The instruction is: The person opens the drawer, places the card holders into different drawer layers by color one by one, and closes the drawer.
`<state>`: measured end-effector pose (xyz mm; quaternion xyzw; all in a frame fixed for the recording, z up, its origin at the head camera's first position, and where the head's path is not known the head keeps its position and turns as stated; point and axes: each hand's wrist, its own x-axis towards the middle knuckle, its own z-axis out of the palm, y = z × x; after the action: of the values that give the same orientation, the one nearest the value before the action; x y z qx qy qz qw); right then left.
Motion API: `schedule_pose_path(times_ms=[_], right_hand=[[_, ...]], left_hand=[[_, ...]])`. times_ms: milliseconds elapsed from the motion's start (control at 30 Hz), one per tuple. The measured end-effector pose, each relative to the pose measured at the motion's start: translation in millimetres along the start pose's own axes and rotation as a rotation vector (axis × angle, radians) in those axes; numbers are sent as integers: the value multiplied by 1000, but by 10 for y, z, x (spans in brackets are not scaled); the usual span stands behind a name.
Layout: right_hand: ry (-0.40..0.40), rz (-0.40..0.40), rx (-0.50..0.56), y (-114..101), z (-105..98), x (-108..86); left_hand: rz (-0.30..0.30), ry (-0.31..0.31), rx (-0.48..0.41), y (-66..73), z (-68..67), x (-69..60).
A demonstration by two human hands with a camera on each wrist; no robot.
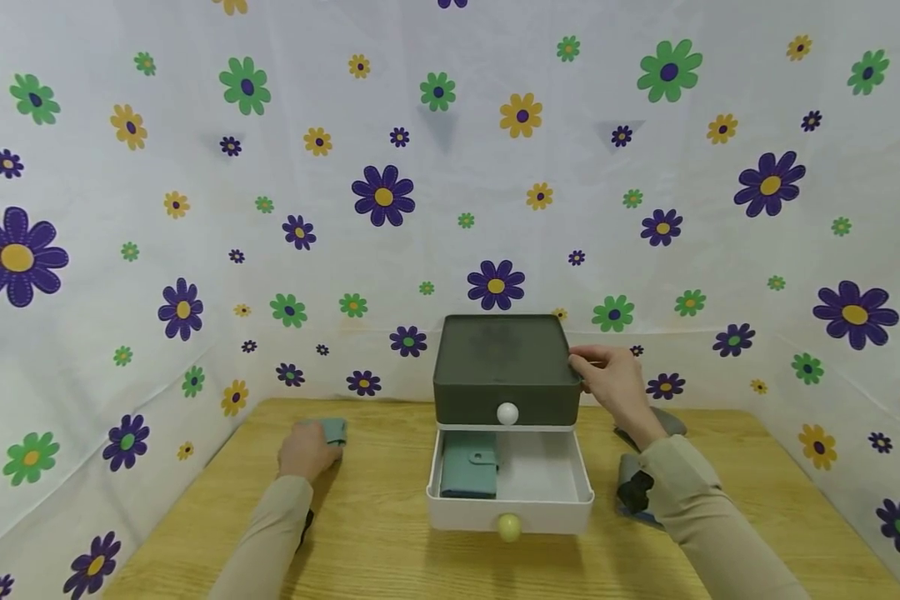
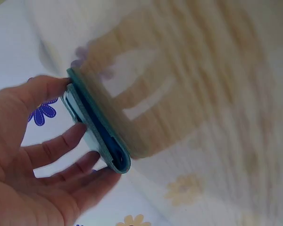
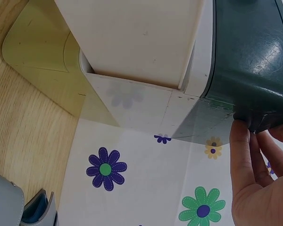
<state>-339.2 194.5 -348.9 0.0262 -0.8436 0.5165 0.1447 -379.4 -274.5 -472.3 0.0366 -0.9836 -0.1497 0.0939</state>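
At the left of the table, my left hand (image 1: 307, 452) holds a teal wallet (image 1: 335, 430) between thumb and fingers. The left wrist view shows that wallet (image 2: 100, 127) edge-on, folded, with a blue inside. My right hand (image 1: 617, 387) grips the right top edge of a small drawer unit (image 1: 506, 354) with a dark green upper part and a white knob. Its white lower drawer (image 1: 543, 471) is pulled out, with a yellow-green knob in front. Inside on the left lies another teal wallet (image 1: 467, 477) with a snap strap.
Right of the unit, partly hidden by the right forearm, lie a grey item (image 1: 671, 421) and a grey-blue wallet (image 1: 632, 492) with a dark blue inside. A white flower-printed sheet (image 1: 450, 167) walls the wooden table (image 1: 378, 533) at the back and sides.
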Motion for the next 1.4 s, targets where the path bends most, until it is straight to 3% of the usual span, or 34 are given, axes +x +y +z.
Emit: schedule_pose_path(times_ms=[133, 333, 567, 867, 1133, 1400], right_hand=[[3, -8, 2, 15, -8, 12], [0, 7, -1, 26, -8, 10], [6, 9, -2, 18, -6, 10], [3, 19, -5, 23, 2, 7], [8, 18, -1, 29, -10, 8], [4, 12, 0, 12, 3, 14]], left_hand=[[22, -54, -14, 18, -62, -17], [-19, -118, -17, 76, -116, -62], [25, -158, -23, 64, -125, -19], [53, -172, -47, 39, -108, -4], [147, -127, -33, 10, -113, -3], [114, -159, -47, -14, -82, 15]])
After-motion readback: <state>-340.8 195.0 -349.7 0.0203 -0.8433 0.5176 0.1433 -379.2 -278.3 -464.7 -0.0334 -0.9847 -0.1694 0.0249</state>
